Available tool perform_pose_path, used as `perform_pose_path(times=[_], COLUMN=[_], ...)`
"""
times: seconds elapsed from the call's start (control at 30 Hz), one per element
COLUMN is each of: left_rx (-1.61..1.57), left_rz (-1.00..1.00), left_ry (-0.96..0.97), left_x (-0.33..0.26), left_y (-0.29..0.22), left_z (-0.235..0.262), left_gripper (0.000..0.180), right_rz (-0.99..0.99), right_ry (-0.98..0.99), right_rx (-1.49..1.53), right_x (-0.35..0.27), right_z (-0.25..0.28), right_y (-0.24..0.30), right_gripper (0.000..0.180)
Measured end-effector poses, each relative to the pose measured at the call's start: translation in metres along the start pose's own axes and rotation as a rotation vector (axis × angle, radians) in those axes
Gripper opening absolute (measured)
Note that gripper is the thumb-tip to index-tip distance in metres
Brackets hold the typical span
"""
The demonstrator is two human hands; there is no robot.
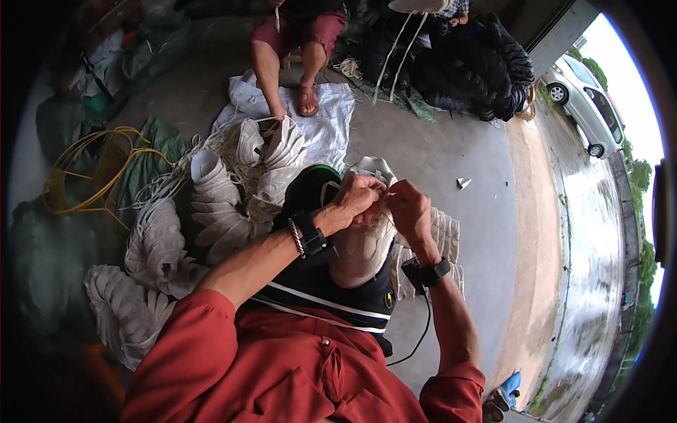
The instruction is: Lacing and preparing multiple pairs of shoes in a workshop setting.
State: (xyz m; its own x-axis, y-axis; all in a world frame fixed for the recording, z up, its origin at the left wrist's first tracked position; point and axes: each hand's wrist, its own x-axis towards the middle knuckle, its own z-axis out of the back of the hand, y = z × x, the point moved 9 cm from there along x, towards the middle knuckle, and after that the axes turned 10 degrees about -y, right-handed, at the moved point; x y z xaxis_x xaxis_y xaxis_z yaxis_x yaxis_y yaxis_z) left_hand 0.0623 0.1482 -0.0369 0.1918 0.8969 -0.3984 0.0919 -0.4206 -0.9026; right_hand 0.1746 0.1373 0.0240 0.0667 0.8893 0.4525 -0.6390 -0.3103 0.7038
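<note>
Across my lap lies a white shoe upper [360, 257], its tongue end pointing away from me. Over its lacing opening, my left hand [358, 199] is closed in a pinch; what sits between its fingertips is too small to make out. Close beside it on the right, my right hand [410, 206] pinches a thin white shoelace [390, 192] just above the upper. Both wrists wear black strapped devices, and a cable runs down from the right one. A nested stack of white uppers [444, 240] shows partly behind my right wrist.
Several stacks of white uppers [218, 204] with loose laces lie at left, near a yellow-framed chair [106, 173]. Ahead, a person sits by a white sheet [331, 116]. Black bundles [465, 74] are piled behind; a silver car [585, 99] stands outside at right.
</note>
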Motion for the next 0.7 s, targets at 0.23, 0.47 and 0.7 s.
perform_pose_path(times=[0.23,0.47,0.7], left_rx=[0.152,0.499,0.825], left_rz=[-0.159,-0.266,-1.031], left_ry=[-0.027,-0.115,-0.262], left_x=[0.003,0.021,0.007], left_y=[-0.014,-0.022,-0.045], left_z=[-0.007,-0.010,-0.002], left_gripper=[0.014,0.006,0.006], right_rz=[0.010,0.371,0.136], right_ry=[0.421,0.457,0.479], right_rx=[0.058,-0.262,-0.134], right_x=[0.013,0.017,0.013], right_z=[-0.015,-0.022,-0.015], right_y=[-0.006,0.026,0.020], right_gripper=[0.031,0.014,0.009])
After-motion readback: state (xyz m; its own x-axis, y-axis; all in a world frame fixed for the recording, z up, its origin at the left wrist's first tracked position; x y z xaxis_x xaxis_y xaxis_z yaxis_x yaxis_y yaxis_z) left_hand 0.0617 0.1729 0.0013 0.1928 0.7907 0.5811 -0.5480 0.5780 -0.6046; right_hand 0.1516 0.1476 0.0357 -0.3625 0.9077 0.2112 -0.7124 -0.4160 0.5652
